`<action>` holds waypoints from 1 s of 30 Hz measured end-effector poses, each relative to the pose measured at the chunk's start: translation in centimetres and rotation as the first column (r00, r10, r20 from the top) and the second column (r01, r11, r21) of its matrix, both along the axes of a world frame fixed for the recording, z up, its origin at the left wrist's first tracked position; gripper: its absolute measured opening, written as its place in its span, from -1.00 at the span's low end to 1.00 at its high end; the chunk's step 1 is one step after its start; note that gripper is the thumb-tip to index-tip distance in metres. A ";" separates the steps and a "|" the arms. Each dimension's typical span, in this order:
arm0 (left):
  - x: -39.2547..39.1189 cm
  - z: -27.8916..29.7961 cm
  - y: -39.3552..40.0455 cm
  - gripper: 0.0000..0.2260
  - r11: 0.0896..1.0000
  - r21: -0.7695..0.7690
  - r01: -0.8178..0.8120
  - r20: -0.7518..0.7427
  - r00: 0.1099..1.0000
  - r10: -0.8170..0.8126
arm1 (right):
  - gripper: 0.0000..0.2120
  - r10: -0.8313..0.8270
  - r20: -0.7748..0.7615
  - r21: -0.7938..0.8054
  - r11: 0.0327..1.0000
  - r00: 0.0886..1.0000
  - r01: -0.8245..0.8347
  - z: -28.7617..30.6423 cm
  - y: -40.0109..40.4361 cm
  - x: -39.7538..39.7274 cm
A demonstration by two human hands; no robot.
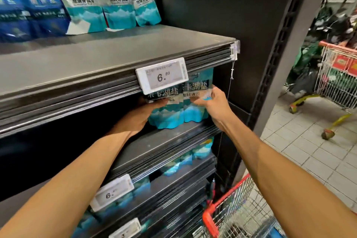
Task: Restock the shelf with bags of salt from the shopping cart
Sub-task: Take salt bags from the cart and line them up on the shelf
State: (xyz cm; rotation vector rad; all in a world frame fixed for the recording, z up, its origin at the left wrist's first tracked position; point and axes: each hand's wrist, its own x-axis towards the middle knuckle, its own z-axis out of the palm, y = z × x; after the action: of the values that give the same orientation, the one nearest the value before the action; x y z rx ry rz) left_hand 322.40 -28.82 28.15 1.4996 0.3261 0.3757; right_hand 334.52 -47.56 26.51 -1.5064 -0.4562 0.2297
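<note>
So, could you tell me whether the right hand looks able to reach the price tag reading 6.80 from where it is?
Probably yes. The right hand pinches a salt bag just below and right of the price tag, which hangs on the shelf's front edge with nothing before it, though it would have to release the bag.

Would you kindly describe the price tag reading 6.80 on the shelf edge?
The price tag is a small electronic label: white plastic frame, pale grey screen, dark digits "6.80" under a blurred text line. It is clipped to the grey shelf edge, tilted slightly, partly covering the teal salt bags behind. Neither hand touches it.
</note>
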 end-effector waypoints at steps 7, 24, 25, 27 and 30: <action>1.7 -0.2 -2.2 -0.50 0.999 0.001 0.043 0.039 0.998 -0.043 | -0.61 0.026 0.051 -0.034 0.999 0.998 -0.024 0.4 -1.5 1.5; -0.7 -0.7 -4.2 -0.32 0.965 0.253 -0.066 -0.012 0.997 0.071 | -0.52 0.067 0.119 -0.148 0.988 0.991 -0.049 -0.9 -4.1 -0.3; -1.6 -0.6 -4.6 -0.31 0.950 0.283 -0.133 -0.041 0.988 0.150 | -0.50 0.060 0.162 -0.165 0.986 0.985 -0.033 -1.1 -4.6 -0.8; -3.6 -0.8 -5.3 -0.43 0.858 0.404 -0.317 0.005 0.939 0.344 | -0.45 0.064 0.267 -0.220 0.975 0.962 -0.004 -1.5 -5.7 -2.2; -6.8 -1.7 -7.1 -0.84 0.777 0.393 -0.491 0.241 0.871 0.429 | -0.44 0.006 0.422 -0.320 0.937 0.907 0.142 -2.4 -7.9 -4.8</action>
State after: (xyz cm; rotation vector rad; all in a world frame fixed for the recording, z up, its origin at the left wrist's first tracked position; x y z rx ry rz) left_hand 315.65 -35.91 26.42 1.8219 0.5276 1.0032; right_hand 329.70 -55.43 24.09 -1.9247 -0.7305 -0.0819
